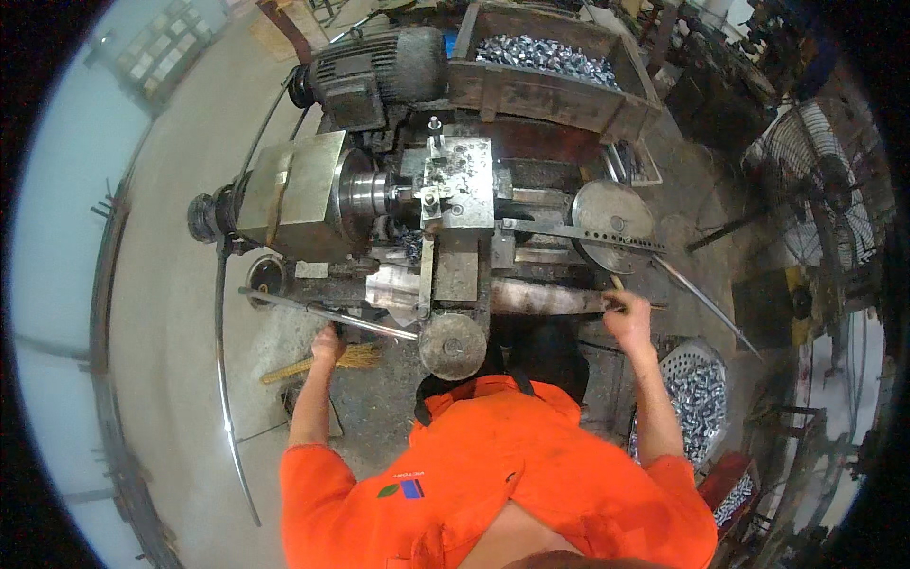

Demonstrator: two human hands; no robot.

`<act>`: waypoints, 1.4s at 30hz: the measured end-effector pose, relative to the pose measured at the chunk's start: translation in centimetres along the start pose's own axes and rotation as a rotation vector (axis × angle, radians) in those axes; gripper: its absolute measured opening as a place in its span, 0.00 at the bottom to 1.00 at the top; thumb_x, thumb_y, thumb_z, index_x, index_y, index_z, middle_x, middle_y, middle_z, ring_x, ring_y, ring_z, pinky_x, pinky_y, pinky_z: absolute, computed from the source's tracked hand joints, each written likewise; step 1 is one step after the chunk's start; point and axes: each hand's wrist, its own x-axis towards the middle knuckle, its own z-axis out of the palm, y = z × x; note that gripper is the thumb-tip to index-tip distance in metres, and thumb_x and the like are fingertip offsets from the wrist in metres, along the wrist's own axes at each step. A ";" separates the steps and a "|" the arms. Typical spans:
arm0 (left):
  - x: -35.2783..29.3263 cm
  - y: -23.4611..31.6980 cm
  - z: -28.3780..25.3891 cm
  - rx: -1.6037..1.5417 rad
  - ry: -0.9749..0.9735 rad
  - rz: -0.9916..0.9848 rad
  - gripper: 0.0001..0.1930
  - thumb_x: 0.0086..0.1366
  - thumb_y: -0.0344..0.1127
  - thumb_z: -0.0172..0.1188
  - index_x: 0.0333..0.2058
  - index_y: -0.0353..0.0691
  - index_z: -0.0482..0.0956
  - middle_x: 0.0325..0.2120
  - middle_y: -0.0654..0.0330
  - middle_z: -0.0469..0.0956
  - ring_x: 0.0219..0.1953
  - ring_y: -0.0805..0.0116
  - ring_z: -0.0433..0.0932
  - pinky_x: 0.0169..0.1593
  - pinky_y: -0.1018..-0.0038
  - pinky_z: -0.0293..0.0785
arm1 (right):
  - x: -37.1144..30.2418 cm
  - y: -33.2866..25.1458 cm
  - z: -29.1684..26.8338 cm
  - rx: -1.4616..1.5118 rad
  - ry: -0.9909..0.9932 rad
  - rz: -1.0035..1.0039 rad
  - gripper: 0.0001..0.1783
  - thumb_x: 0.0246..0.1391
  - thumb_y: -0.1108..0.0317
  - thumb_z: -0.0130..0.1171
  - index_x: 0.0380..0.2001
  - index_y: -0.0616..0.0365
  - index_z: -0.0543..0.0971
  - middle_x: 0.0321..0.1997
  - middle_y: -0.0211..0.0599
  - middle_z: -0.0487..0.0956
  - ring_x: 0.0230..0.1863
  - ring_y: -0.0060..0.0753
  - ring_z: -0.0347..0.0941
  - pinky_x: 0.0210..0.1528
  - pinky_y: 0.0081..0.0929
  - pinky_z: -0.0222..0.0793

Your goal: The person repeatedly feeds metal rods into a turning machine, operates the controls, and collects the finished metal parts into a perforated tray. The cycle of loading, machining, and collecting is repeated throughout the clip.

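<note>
A small metal lathe (455,180) stands in front of me, with a gold-grey headstock (294,194) on the left and a block-shaped tool post on its carriage. My left hand (328,345) is closed beside a dark part at the lathe's front, under a long shiny lever rod (365,323); what it grips is hidden. My right hand (629,321) is closed at the right end of the front rail, where a thin brown stick shows by the fingers; its hold is unclear. A round handwheel (453,347) sits between my arms, close to my body.
Behind the lathe are an electric motor (379,76) and a wooden crate (559,90) of small metal parts. A larger disc (616,228) with a drilled bar is at right. A basket (697,398) of parts stands below right; a straw broom (327,362) lies left. A fan (820,185) stands far right.
</note>
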 end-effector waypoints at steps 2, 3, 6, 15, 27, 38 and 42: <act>-0.9 0.2 0.7 -0.166 0.035 -0.086 0.25 0.56 0.51 0.53 0.44 0.35 0.69 0.35 0.42 0.76 0.39 0.47 0.76 0.43 0.58 0.72 | 3.3 -3.0 -0.7 0.086 0.042 -0.128 0.18 0.30 0.73 0.54 0.32 0.62 0.79 0.31 0.47 0.79 0.36 0.44 0.77 0.41 0.30 0.71; -1.0 -1.4 1.6 -0.319 -0.056 -0.121 0.27 0.55 0.52 0.55 0.46 0.35 0.70 0.37 0.42 0.75 0.41 0.47 0.75 0.44 0.59 0.71 | 5.1 -5.1 -0.5 0.081 0.049 -0.228 0.18 0.30 0.73 0.55 0.32 0.61 0.79 0.31 0.46 0.79 0.35 0.44 0.77 0.40 0.30 0.71; -3.2 -2.6 -2.4 -0.301 -0.204 -0.039 0.26 0.53 0.52 0.57 0.45 0.39 0.73 0.38 0.43 0.75 0.42 0.48 0.75 0.44 0.60 0.71 | 9.1 -13.2 0.2 0.180 -0.011 -0.470 0.17 0.30 0.72 0.56 0.31 0.58 0.79 0.31 0.44 0.78 0.33 0.43 0.75 0.37 0.30 0.71; -14.4 -11.0 -21.8 -0.286 0.729 -0.213 0.13 0.59 0.40 0.53 0.41 0.41 0.76 0.25 0.50 0.78 0.28 0.53 0.77 0.31 0.64 0.71 | 16.5 -29.0 12.4 -0.399 -0.461 -0.616 0.16 0.27 0.63 0.56 0.25 0.59 0.81 0.31 0.48 0.79 0.36 0.48 0.75 0.40 0.36 0.72; -19.5 -2.2 -15.1 -0.271 0.566 -0.657 0.29 0.56 0.59 0.50 0.30 0.32 0.77 0.28 0.42 0.76 0.35 0.42 0.75 0.39 0.57 0.69 | 17.5 -27.7 14.6 -0.357 -0.415 -0.712 0.16 0.25 0.62 0.57 0.22 0.59 0.81 0.29 0.48 0.79 0.34 0.47 0.76 0.39 0.36 0.73; -18.5 -1.6 -20.3 0.208 0.482 -0.210 0.16 0.54 0.43 0.58 0.25 0.31 0.75 0.20 0.45 0.76 0.26 0.46 0.76 0.30 0.59 0.70 | 22.7 -23.2 0.5 -0.234 0.063 -0.741 0.14 0.27 0.60 0.57 0.21 0.54 0.82 0.32 0.50 0.77 0.37 0.49 0.72 0.39 0.42 0.69; -13.5 7.2 -23.4 -0.606 0.662 0.247 0.09 0.58 0.34 0.56 0.34 0.33 0.77 0.19 0.49 0.76 0.21 0.55 0.76 0.26 0.71 0.70 | 22.8 -21.3 -2.1 -0.240 0.361 -0.607 0.36 0.27 0.63 0.60 0.50 0.48 0.72 0.58 0.57 0.60 0.54 0.54 0.61 0.55 0.40 0.61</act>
